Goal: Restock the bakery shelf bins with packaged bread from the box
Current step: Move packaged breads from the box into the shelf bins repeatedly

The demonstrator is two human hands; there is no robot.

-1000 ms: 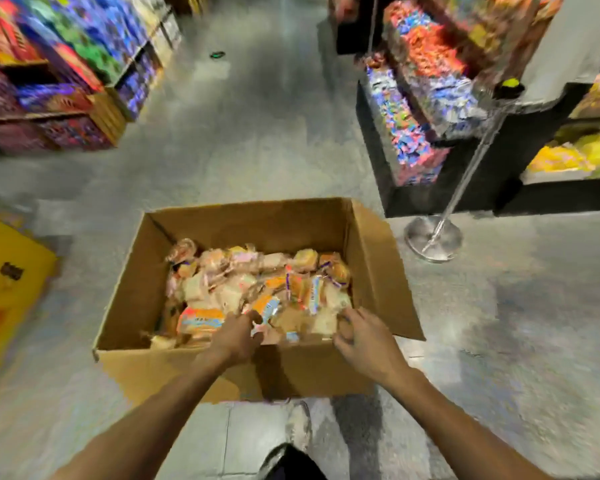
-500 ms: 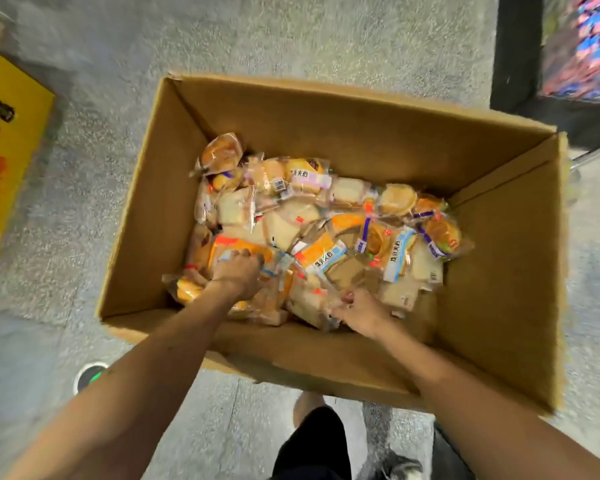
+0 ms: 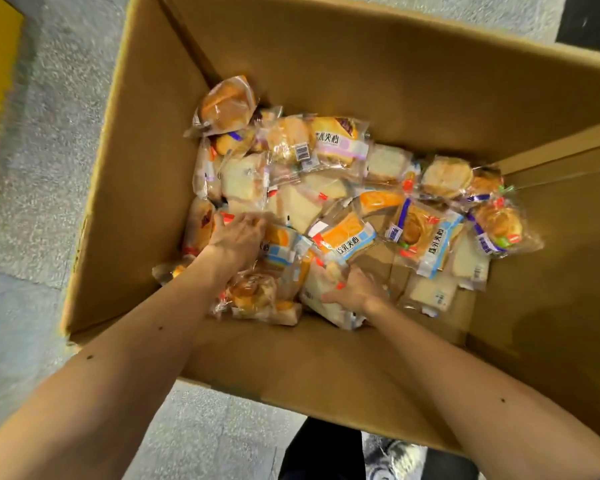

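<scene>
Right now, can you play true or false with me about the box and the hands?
1. Both hands are inside the box. True.
2. The box is empty. False: it holds many wrapped breads.
3. The left hand lies on the bread. True.
4. The right hand holds a cup. False: it rests on a white bread pack.
5. The box stands on a table. False: it is on the grey floor.

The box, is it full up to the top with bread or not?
Not full. The packaged bread lies in a low heap on the bottom of the box, whose bare cardboard walls rise high above it. Both hands reach down inside.
</scene>
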